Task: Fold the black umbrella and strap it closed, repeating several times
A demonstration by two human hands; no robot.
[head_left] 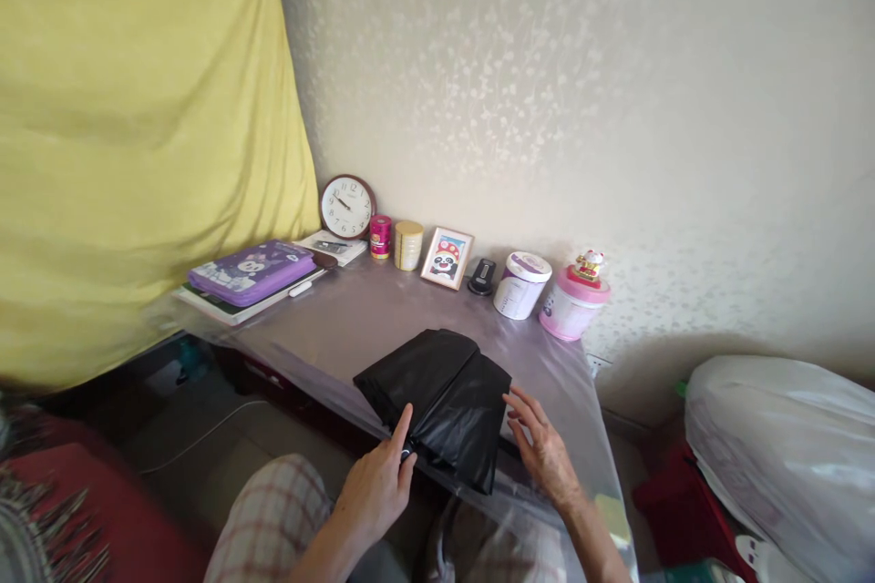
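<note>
A black umbrella (444, 383), its loose fabric panels fanned out flat, lies at the near edge of the desk and hangs partly over it. My left hand (380, 481) grips its near end, index finger stretched along the fabric and thumb beside a small round end piece. The other fingers are curled under and out of sight. At the right edge of the fabric is my right hand (540, 446), fingers apart and slightly bent, holding nothing. Whether its fingertips touch the panel I cannot tell.
Along the wall stand a clock (348, 206), a pink can (380, 237), a yellow-lidded jar (408, 248), a panda picture frame (447, 259), a white tub (522, 286) and a pink tub (572, 304) with a figurine. A purple case (252, 271) lies left. A plastic-covered bundle (779, 446) sits right.
</note>
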